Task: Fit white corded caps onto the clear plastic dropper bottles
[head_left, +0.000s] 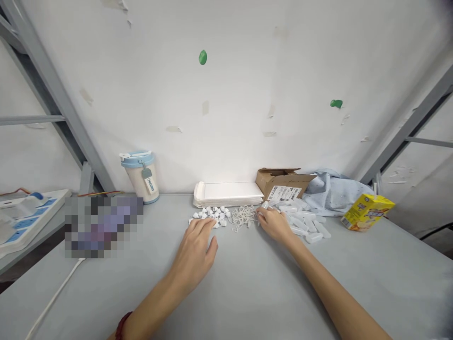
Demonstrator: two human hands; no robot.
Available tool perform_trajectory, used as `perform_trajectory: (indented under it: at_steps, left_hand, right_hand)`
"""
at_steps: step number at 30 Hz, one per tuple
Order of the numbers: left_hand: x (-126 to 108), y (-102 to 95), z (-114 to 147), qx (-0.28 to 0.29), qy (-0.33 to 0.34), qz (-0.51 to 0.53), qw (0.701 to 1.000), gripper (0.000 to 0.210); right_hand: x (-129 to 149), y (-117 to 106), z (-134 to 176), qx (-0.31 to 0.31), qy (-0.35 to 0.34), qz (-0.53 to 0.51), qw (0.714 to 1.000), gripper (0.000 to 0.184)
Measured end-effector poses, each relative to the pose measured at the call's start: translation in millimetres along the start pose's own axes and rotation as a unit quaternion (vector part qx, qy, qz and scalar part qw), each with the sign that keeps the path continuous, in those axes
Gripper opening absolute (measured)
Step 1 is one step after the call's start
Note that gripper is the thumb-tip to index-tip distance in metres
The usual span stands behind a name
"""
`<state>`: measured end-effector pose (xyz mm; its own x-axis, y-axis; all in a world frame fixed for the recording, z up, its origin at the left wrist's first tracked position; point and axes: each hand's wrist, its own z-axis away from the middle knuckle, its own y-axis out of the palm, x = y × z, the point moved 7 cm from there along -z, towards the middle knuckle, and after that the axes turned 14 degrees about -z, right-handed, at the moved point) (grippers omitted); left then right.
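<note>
My left hand [196, 246] rests at the near edge of a pile of small white pieces that look like caps [221, 215]. Its fingers reach forward over them and the thumb stands apart. My right hand [274, 223] has its fingers closed around a small translucent plastic tube [264, 205], whose end shows above the fingertips. Between the hands lies a tangle of thin off-white strings or bands [243, 216]. Just right of my right hand, more translucent plastic tubes [313, 226] are heaped on the grey table [240, 283].
Behind the piles are a stack of white flat trays or cartons [230, 192] and an open cardboard box [285, 184]. A pale blue cloth [332, 191] and a yellow drink carton [368, 212] sit to the right. A lidded cup [141, 177] and a power strip [35, 219] are at the left.
</note>
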<state>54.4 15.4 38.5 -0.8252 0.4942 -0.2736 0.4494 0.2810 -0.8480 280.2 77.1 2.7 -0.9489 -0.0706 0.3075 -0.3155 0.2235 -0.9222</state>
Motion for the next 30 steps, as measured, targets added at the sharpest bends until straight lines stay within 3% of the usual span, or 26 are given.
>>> perform_trajectory:
  at_steps: [4, 7, 9, 11, 14, 18, 30]
  left_hand:
    - [1, 0.9, 1, 0.013, -0.009, 0.003, 1.0, 0.034]
    - [3, -0.3, 1, 0.004, -0.013, 0.013, 1.0, 0.033]
    - [4, -1.7, 0, -0.006, -0.013, 0.019, 1.0, 0.033]
    - [6, -3.6, -2, -0.016, -0.016, 0.023, 0.999, 0.032]
    - [9, -7.3, -4, -0.024, -0.027, 0.027, 0.999, 0.032]
    - [11, -12.4, -5, -0.023, -0.05, 0.037, 0.998, 0.031]
    - [12, -20.2, -5, -0.028, -0.074, 0.045, 0.996, 0.029]
  right_hand:
    - [5, -10, 2, -0.037, -0.009, -0.015, 0.999, 0.027]
    - [24, -23, 8, -0.068, -0.05, -0.031, 0.996, 0.027]
    - [49, -29, 18, -0.077, -0.124, -0.064, 0.987, 0.024]
    - [82, -36, 37, -0.08, -0.265, -0.152, 0.949, 0.021]
    - [113, -39, 62, -0.068, -0.362, -0.235, 0.899, 0.019]
    - [128, -31, 77, -0.063, -0.396, -0.207, 0.893, 0.02]
    - [126, -23, 77, -0.063, -0.411, -0.166, 0.894, 0.023]
